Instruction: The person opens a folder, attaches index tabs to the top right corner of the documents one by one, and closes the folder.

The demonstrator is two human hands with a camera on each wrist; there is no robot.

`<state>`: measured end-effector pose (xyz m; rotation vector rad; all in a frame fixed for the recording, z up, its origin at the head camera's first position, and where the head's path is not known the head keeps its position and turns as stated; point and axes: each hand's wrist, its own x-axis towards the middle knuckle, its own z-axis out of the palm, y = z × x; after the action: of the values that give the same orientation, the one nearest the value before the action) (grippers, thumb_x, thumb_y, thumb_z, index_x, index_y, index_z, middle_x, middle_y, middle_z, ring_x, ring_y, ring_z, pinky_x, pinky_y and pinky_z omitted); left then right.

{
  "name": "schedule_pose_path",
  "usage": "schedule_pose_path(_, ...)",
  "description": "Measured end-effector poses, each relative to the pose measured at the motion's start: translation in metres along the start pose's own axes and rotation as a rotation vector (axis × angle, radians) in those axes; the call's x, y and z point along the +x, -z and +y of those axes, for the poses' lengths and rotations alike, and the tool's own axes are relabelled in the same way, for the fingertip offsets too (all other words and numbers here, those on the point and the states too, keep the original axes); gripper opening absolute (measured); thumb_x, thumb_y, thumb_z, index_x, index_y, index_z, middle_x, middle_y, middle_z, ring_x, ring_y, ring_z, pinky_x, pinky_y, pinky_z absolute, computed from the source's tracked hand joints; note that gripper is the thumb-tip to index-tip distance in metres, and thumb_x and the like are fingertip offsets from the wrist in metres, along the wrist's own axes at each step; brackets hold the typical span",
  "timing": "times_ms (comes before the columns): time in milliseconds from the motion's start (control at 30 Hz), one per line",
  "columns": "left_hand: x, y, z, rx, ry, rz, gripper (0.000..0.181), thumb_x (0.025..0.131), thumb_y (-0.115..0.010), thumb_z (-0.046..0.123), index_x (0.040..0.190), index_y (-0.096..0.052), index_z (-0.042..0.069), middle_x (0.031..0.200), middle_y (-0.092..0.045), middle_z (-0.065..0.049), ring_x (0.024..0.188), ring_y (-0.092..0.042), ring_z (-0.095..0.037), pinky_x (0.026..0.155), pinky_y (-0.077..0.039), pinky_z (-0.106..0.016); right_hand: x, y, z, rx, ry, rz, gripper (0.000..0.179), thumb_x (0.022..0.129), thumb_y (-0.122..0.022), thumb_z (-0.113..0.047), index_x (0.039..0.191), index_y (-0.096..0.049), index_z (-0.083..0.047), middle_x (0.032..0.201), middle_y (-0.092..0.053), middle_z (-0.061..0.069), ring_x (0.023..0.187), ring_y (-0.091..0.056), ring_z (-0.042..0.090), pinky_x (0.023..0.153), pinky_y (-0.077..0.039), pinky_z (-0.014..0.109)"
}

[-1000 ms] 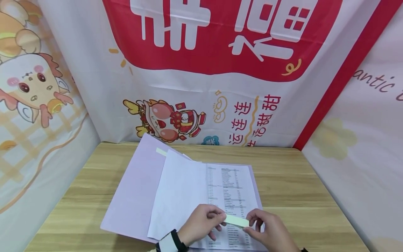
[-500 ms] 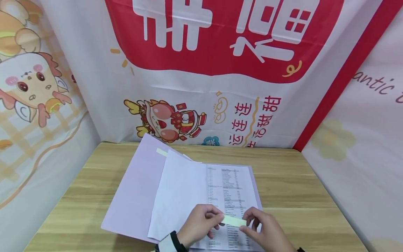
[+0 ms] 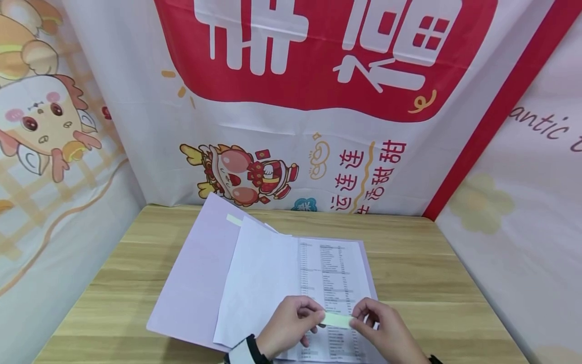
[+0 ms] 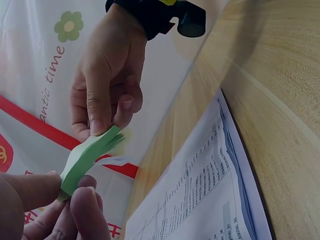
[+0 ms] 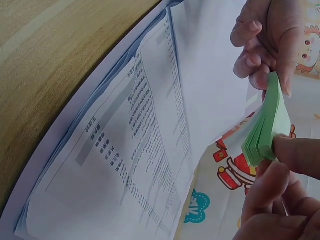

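A narrow pad of light green sticky notes (image 3: 337,320) is stretched between both hands over an open folder. My left hand (image 3: 291,323) pinches its left end between thumb and fingers. At the other end, my right hand (image 3: 386,326) pinches it with thumb and forefinger. The right wrist view shows the pad (image 5: 270,122) bent, its sheets fanned apart at the right hand's end. Beneath the hands lies a printed page (image 3: 334,278) with rows of text. The left wrist view has a thin white slip (image 4: 112,161) sticking out behind the pad.
The lilac folder (image 3: 191,283) lies open on the wooden table (image 3: 418,273), its cover spread to the left. A pale green strip (image 3: 234,220) sits near the cover's top, beside a blank white sheet (image 3: 254,278). Printed cloth (image 3: 273,116) hangs behind and at both sides.
The right hand has shifted slightly left, and the visible stretch of the pad between the hands is shorter. The pad tilts less than before. Both hands keep their pinch; the folder has not moved.
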<state>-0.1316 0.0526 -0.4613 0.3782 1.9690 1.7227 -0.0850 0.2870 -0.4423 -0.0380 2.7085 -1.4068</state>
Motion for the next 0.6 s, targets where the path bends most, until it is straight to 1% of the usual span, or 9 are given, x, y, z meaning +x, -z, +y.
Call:
schedule_pose_path(200,-0.0008,-0.0006,0.0014,-0.005,-0.016,0.005,0.010,0.097,-0.070,0.018,0.097,-0.074,0.009,0.081,-0.072,-0.002,0.069,-0.063,-0.020,0.045,-0.046,-0.021,0.0005,-0.0007,0.0006,-0.035,0.041,0.033,0.017,0.087,-0.081,-0.018,0.086,-0.065,-0.013,0.081,-0.061,-0.005,0.067,-0.052,0.006,0.060,-0.045,0.024)
schedule_pose_path(400,-0.0008,-0.0008,0.0005,-0.004,-0.022,0.017,0.010,0.097,-0.070,0.018,0.097,-0.074,0.009,0.080,-0.072,-0.002,0.068,-0.062,-0.017,0.045,-0.046,-0.021,0.0003,-0.0020,0.0008,-0.084,0.027,0.053,0.018,0.084,-0.084,-0.020,0.085,-0.066,-0.016,0.084,-0.063,-0.006,0.067,-0.052,0.007,0.059,-0.045,0.023)
schedule_pose_path(500,-0.0008,-0.0008,0.0002,-0.003,-0.013,0.023,0.010,0.097,-0.070,0.018,0.097,-0.074,0.009,0.080,-0.072,-0.002,0.068,-0.062,-0.017,0.045,-0.046,-0.021,0.0000,-0.0027,0.0023,-0.107,0.034,0.064,0.017,0.083,-0.085,-0.021,0.085,-0.068,-0.017,0.084,-0.062,-0.006,0.068,-0.051,0.006,0.059,-0.045,0.022)
schedule_pose_path(600,-0.0005,-0.0003,0.0002,-0.004,0.001,0.027,0.011,0.097,-0.070,0.019,0.097,-0.074,0.009,0.080,-0.072,-0.002,0.068,-0.062,-0.016,0.045,-0.047,-0.021,-0.0015,-0.0031,0.0037,-0.128,0.076,0.078,0.018,0.082,-0.086,-0.022,0.086,-0.069,-0.018,0.083,-0.061,-0.007,0.067,-0.050,0.005,0.058,-0.045,0.022)
